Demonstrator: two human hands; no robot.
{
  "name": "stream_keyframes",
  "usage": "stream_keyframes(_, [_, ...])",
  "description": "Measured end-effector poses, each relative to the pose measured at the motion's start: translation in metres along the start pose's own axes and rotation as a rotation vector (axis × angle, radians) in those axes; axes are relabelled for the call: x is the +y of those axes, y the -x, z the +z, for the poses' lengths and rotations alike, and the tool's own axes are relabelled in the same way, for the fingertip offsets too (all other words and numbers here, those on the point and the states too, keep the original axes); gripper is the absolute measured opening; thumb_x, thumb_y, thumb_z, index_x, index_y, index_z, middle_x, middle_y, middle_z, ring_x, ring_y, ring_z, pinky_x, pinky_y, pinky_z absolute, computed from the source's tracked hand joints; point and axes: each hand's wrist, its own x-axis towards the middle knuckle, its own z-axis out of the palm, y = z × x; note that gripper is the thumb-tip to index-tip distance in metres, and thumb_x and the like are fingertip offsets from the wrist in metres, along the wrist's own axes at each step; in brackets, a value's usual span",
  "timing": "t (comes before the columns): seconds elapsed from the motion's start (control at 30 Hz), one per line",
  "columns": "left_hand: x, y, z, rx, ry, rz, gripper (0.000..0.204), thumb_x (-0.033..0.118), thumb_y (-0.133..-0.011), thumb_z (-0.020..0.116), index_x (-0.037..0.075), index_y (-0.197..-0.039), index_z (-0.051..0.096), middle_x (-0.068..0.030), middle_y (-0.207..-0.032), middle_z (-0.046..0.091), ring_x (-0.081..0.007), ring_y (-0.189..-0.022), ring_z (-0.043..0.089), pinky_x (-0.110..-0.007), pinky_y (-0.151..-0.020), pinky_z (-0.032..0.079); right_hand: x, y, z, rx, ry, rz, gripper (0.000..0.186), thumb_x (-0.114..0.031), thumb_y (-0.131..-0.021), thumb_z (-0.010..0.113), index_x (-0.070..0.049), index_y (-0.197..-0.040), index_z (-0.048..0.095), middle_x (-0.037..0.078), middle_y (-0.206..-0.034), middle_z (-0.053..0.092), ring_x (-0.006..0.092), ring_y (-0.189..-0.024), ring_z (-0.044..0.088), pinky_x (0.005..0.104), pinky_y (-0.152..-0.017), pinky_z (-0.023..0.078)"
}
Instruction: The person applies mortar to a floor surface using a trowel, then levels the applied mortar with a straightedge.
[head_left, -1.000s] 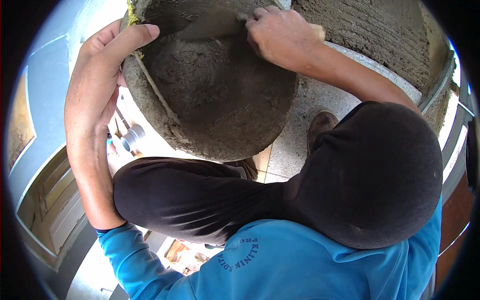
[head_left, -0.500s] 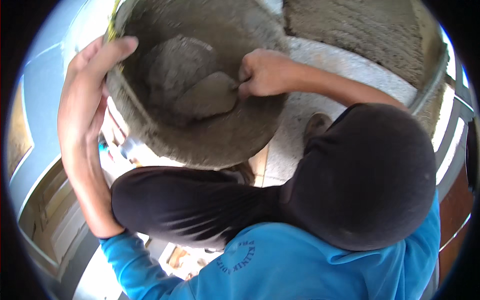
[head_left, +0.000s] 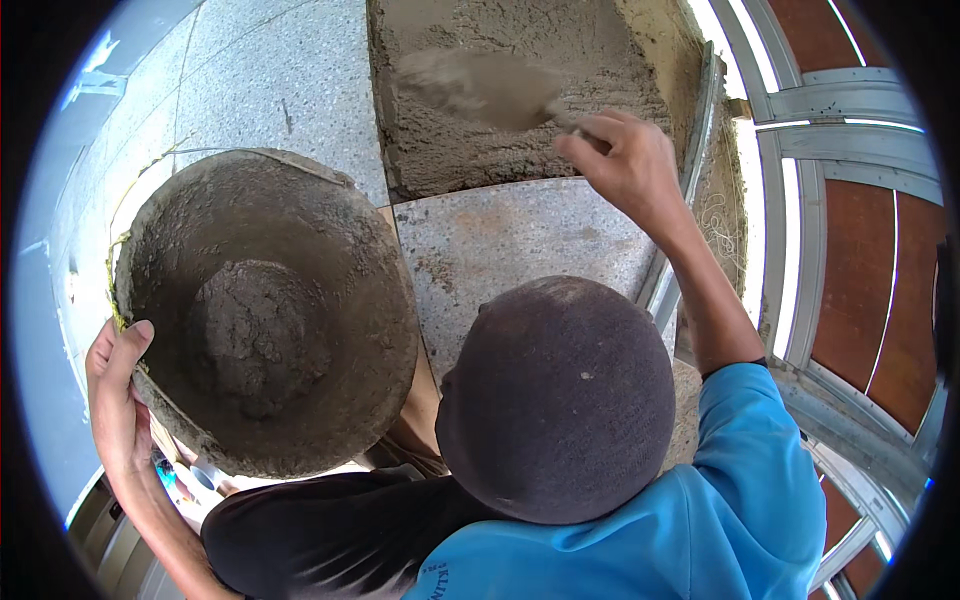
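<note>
At the left, my left hand (head_left: 118, 385) is closed on the rim of a mortar-caked bucket (head_left: 365, 270), thumb over the edge. The bucket tilts so its inside shows, with a mound of wet grey mortar (head_left: 255, 325) at the bottom. My right hand (head_left: 635, 165) grips the handle of a trowel (head_left: 505, 90) further forward and to the right. The mortar-coated blade, a little blurred, is over a bed of grey mortar (head_left: 450, 160). I cannot tell whether the blade touches the bed.
Speckled tiles (head_left: 280, 90) lie left of the mortar bed, and another speckled slab (head_left: 520, 235) borders its near edge. Along the right runs a metal frame (head_left: 850, 105) with reddish-brown panels (head_left: 860, 270). My bent, dark-trousered knees (head_left: 560, 400) rise close behind the bucket and slab.
My right hand has carried the trowel out of the bucket, forward and right over the mortar bed. The view has shifted right; my left hand stays on the bucket rim.
</note>
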Motion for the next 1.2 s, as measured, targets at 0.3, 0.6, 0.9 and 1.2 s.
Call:
stream_keyframes(0.3, [0.011,-0.002,-0.008,-0.062,-0.212,-0.179,0.010,0.014,-0.094,0.067,0.006,-0.101,0.066,0.0018,-0.090,0.065,-0.0039,-0.078,0.058,-0.023,-0.074,0.047,0.019,-0.005,0.011,0.654,0.574,-0.447,0.013,-0.018,-0.086,0.072,-0.005,-0.089,0.071,0.007,-0.080,0.064,0.0262,-0.079,0.067,0.0395,-0.064,0.056])
stream_keyframes(0.6, [0.016,-0.003,0.004,-0.086,-0.361,-0.102,0.015,0.016,-0.094,0.069,0.006,-0.105,0.069,0.0068,-0.075,0.059,-0.0011,-0.058,0.050,-0.018,-0.055,0.038,-0.120,-0.026,0.127,0.106,0.293,-0.847,0.013,-0.019,-0.088,0.066,-0.007,-0.086,0.072,0.008,-0.088,0.065,0.0278,-0.088,0.066,0.0410,-0.067,0.056])
stream_keyframes(0.9, [-0.001,-0.003,0.007,-0.093,-0.261,0.073,0.016,0.017,-0.090,0.073,0.009,-0.079,0.068,0.0097,-0.059,0.052,0.0010,-0.046,0.039,-0.018,-0.045,0.026,-0.158,-0.049,0.220,-0.038,0.393,-0.989,0.023,-0.017,-0.087,0.064,-0.004,-0.104,0.070,0.010,-0.105,0.065,0.0265,-0.103,0.065,0.0401,-0.080,0.058])
stream_keyframes(1.2, [0.008,-0.011,0.002,-0.187,-0.312,-0.024,0.027,0.020,-0.093,0.072,0.000,-0.110,0.071,-0.0069,-0.093,0.074,-0.0101,-0.079,0.071,-0.021,-0.078,0.058,-0.159,-0.022,0.199,-0.528,0.260,-1.094,0.024,-0.023,-0.077,0.070,0.000,-0.083,0.073,0.019,-0.084,0.069,0.0360,-0.083,0.070,0.0465,-0.074,0.057])
